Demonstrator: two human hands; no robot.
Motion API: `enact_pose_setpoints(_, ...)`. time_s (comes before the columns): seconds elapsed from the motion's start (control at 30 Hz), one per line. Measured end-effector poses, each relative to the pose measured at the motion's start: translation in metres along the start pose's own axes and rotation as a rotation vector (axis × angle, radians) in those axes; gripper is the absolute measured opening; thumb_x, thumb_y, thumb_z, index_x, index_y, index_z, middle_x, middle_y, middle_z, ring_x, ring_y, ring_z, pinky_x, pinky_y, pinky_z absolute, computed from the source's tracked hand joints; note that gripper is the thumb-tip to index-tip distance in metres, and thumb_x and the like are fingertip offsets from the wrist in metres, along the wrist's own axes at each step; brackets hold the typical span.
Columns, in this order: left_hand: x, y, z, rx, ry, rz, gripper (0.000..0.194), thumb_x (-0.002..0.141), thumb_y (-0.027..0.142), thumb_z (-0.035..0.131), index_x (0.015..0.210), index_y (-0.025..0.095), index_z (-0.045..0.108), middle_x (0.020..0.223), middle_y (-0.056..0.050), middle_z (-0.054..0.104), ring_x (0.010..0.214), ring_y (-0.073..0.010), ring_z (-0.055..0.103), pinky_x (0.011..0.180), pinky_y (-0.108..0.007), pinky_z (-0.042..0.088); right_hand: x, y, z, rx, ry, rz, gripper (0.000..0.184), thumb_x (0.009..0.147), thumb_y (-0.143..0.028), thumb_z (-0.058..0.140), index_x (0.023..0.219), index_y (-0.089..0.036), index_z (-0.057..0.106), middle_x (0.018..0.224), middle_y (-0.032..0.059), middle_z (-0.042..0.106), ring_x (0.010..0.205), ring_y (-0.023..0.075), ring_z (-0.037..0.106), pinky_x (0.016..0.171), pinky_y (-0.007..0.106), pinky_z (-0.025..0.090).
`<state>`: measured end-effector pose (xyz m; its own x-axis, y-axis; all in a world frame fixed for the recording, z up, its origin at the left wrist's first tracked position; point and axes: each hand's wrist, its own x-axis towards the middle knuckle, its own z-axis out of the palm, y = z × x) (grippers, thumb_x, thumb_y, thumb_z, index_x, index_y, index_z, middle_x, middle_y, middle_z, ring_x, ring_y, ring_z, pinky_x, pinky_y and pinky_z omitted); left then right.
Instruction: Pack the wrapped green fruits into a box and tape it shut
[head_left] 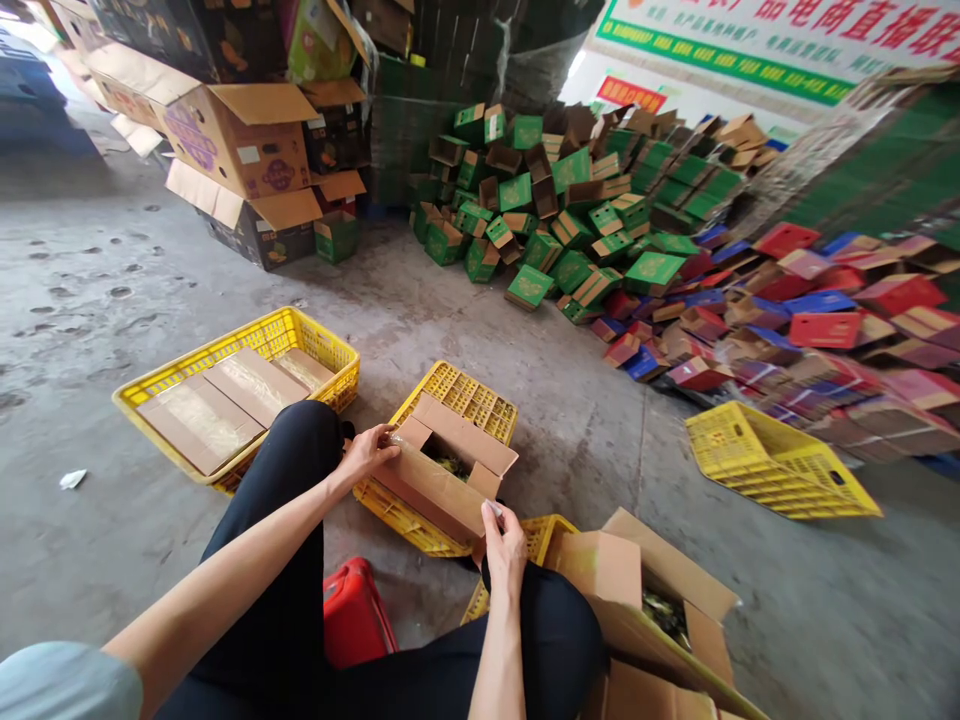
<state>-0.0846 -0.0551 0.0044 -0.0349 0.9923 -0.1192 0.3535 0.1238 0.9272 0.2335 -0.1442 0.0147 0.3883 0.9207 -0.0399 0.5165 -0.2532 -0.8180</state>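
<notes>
An open cardboard box [450,462] rests on a yellow plastic crate [420,535] between my knees. Its flaps stand partly up, and dark green contents [452,464] show through the gap. My left hand [366,455] grips the near flap's left end with thumb and fingers, where a shiny strip of clear film or tape shows. At the flap's right end, my right hand [505,545] is closed, pinching a small white piece [493,508] against the box corner; its exact kind is unclear.
Left stands a yellow crate [349,372] of taped cartons [255,383]. Another open carton [622,590] with dark contents is by my right knee. A red object [356,615] lies between my legs. Beyond are an upturned yellow crate [780,465], green boxes [529,287] and red-blue boxes [825,330].
</notes>
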Motion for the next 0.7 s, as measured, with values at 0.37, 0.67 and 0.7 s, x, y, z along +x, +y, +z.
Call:
enact_pose_setpoints(0.37, -0.004, -0.010, 0.011, 0.101, 0.101, 0.151, 0.067, 0.086, 0.029, 0.069, 0.150, 0.020, 0.052, 0.111, -0.007, 0.067, 0.092, -0.0208, 0.067, 0.088, -0.034, 0.055, 0.001, -0.001, 0.011, 0.013, 0.122, 0.024, 0.066, 0.075, -0.076, 0.059, 0.106, -0.019, 0.070, 0.108, 0.0209, 0.081, 0.099, 0.0342, 0.079, 0.087, 0.041, 0.059)
enact_pose_setpoints(0.67, 0.000, -0.015, 0.015, 0.213, 0.076, 0.188, 0.060, 0.085, 0.023, 0.069, 0.144, 0.018, 0.058, 0.117, -0.011, 0.065, 0.103, -0.0272, 0.065, 0.093, -0.039, 0.054, -0.006, -0.007, 0.016, -0.207, 0.195, -0.004, 0.052, 0.082, -0.072, 0.053, 0.101, -0.024, 0.065, 0.099, 0.0148, 0.082, 0.090, 0.0313, 0.078, 0.073, 0.036, 0.052)
enact_pose_setpoints(0.7, 0.000, -0.016, 0.015, 0.225, 0.084, 0.187, 0.060, 0.084, 0.022, 0.070, 0.142, 0.019, 0.059, 0.117, -0.011, 0.065, 0.107, -0.0285, 0.064, 0.095, -0.040, 0.053, -0.006, -0.006, 0.017, -0.232, 0.204, -0.012, 0.051, 0.084, -0.071, 0.052, 0.102, -0.024, 0.065, 0.098, 0.0142, 0.082, 0.089, 0.0313, 0.077, 0.073, 0.036, 0.051)
